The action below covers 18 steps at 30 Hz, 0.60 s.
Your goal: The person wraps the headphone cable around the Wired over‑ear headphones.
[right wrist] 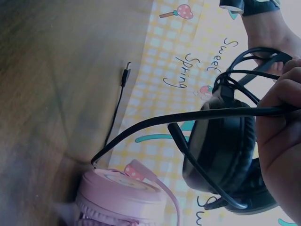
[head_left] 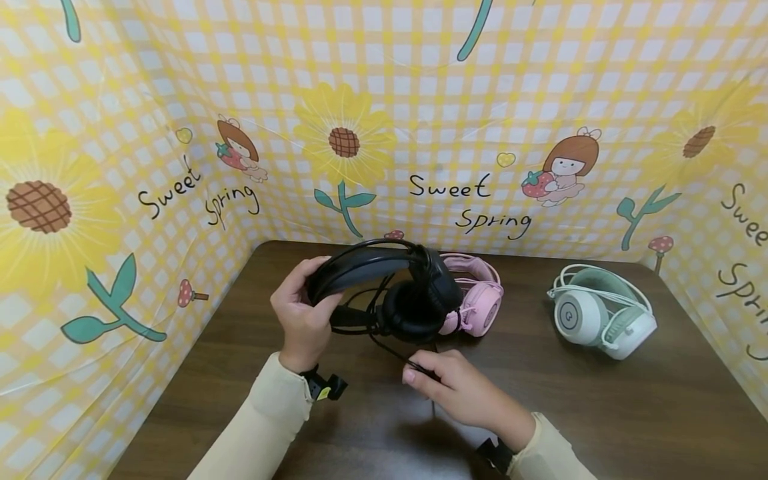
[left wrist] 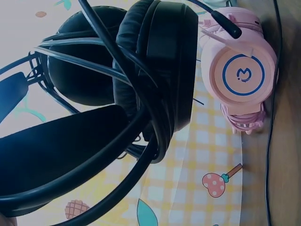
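My left hand (head_left: 306, 323) grips the headband of a pair of black headphones (head_left: 414, 312), held up above the table with the ear cups toward the right. Between the thumb and fingers of my right hand (head_left: 462, 390) is the headphones' black cable (right wrist: 188, 115). A loose length of it ends in a slim plug (right wrist: 125, 75), visible in the right wrist view. More cable is looped around the headband and one ear cup in the left wrist view, where a microphone boom (left wrist: 226, 24) also sticks out.
Pink headphones (head_left: 485, 308) sit just behind the black pair, partly covered by it. White and mint-green headphones (head_left: 627, 333) rest on the right side of the brown table (head_left: 678, 400). A yellow checked cloth (head_left: 420, 120) hangs along the back and sides.
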Each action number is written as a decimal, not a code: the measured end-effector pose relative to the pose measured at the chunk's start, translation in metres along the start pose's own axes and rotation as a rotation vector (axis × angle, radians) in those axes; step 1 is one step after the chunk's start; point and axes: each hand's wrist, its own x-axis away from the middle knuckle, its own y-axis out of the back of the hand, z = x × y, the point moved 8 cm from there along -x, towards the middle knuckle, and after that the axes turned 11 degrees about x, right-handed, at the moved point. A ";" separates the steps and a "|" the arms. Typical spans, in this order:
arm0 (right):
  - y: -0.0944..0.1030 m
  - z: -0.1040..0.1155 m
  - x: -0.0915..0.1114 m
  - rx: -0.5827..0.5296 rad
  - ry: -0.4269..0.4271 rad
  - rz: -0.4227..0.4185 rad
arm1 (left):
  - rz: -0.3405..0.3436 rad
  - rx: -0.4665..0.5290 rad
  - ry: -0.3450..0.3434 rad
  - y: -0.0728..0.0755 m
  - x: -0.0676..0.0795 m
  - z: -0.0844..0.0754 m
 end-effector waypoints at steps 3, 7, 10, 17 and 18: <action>0.004 0.001 0.001 0.002 -0.009 0.001 | 0.033 -0.002 0.009 -0.001 0.000 0.001; 0.007 0.001 0.002 -0.001 -0.030 0.010 | 0.081 -0.006 0.033 -0.002 -0.001 0.002; 0.009 0.000 0.003 0.001 -0.033 0.012 | 0.116 -0.019 0.040 -0.003 -0.002 0.003; 0.017 0.004 0.006 0.018 0.025 -0.019 | 0.206 -0.070 0.030 -0.006 -0.005 0.002; 0.019 0.004 0.007 0.017 0.036 -0.023 | 0.220 -0.078 0.024 -0.007 -0.006 0.001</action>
